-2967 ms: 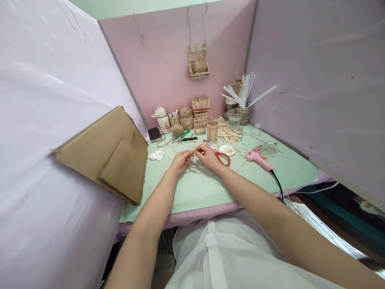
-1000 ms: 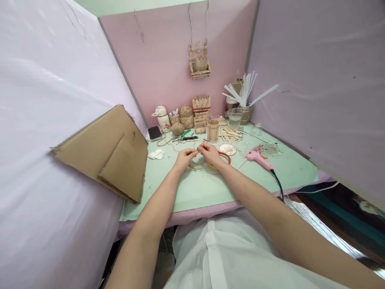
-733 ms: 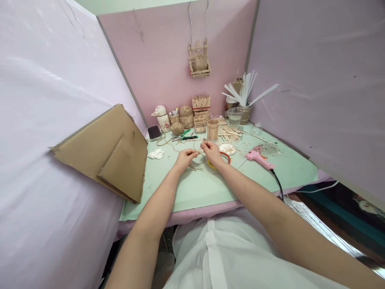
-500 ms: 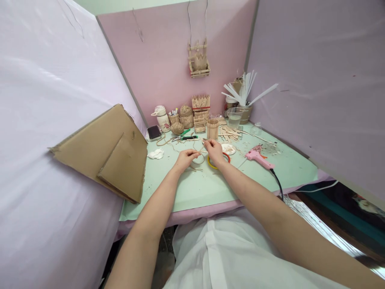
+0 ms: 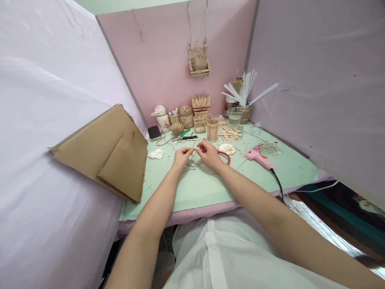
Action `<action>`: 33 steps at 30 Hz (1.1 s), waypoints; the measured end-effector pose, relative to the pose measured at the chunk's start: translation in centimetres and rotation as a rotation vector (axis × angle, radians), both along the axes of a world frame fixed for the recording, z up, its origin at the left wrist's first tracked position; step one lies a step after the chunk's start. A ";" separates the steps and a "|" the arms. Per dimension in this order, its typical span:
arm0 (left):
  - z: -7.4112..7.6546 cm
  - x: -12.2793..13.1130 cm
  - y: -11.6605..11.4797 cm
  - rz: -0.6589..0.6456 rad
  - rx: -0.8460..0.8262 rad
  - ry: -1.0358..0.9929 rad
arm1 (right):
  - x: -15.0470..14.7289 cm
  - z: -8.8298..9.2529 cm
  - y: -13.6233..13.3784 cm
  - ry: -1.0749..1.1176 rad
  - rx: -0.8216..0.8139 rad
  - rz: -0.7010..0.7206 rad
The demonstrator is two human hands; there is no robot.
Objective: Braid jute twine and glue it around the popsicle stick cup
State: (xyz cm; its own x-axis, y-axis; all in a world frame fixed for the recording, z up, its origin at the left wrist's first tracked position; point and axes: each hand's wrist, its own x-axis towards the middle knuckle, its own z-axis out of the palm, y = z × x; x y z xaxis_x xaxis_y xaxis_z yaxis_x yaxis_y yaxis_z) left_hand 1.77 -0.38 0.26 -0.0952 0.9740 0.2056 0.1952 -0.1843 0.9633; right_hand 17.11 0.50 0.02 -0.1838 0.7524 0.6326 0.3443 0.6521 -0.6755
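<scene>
My left hand and my right hand meet over the middle of the green table. Both pinch a thin tan piece of twine that loops down between them onto the table. The fingertips nearly touch each other. Red-handled scissors lie just behind my right hand, partly hidden by it.
A pink glue gun with a black cord lies to the right. A cup of craft sticks, loose sticks, green-handled pliers, twine balls, a phone and a water cup crowd the back. Cardboard sheets lean left.
My right hand pulled back a little toward the stick cup, then came back to meet my left hand. The twine loop now hangs between both pinched hands.
</scene>
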 end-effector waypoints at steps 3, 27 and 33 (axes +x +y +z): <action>-0.3 -0.1 0.1 -0.026 0.024 0.022 | -0.1 -0.1 -0.2 -0.071 0.089 0.068; -0.3 0.2 0.1 -0.057 0.060 0.095 | -0.7 -0.2 0.2 0.036 -0.065 0.075; 0.0 0.6 -0.1 -0.056 0.066 0.087 | -0.8 -0.2 0.5 0.185 -0.224 0.063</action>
State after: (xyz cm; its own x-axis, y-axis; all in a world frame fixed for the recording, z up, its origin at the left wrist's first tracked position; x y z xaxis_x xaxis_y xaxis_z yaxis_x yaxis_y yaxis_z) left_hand 2.39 -0.49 0.22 -0.0203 0.9614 0.2743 0.2654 -0.2594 0.9286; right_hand 16.27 1.04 -0.23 -0.1318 0.8676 0.4795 0.1659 0.4962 -0.8522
